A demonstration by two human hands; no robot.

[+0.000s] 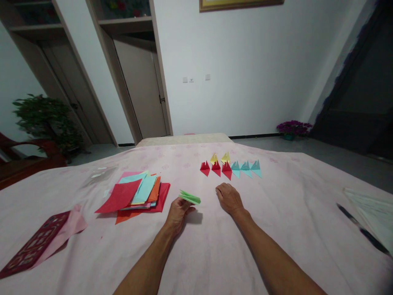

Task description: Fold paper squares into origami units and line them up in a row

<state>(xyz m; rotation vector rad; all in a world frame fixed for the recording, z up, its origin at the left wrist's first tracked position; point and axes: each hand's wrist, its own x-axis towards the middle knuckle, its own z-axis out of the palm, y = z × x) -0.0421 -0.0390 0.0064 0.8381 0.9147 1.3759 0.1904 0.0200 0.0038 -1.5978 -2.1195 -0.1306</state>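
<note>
Between the fingertips of my left hand (178,212) is a folded green paper (190,197), raised a little over the pink cloth, with its shadow to the right. My right hand (228,197) rests on the cloth with its fingers curled in, and whether anything is under them is hidden. Just beyond it stand folded paper pieces in a row: red ones (226,169) on the left and light blue ones (246,168) on the right. Two yellow ones (225,157) are behind the red ones. Left of my left hand lies a pile of coloured paper sheets (123,196).
The pink cloth (196,254) covers the table. A dark red patterned packet (38,241) lies at the left, with a clear plastic bag (100,175) behind the sheets. At the right are a black pen (357,226) and a printed paper (373,213).
</note>
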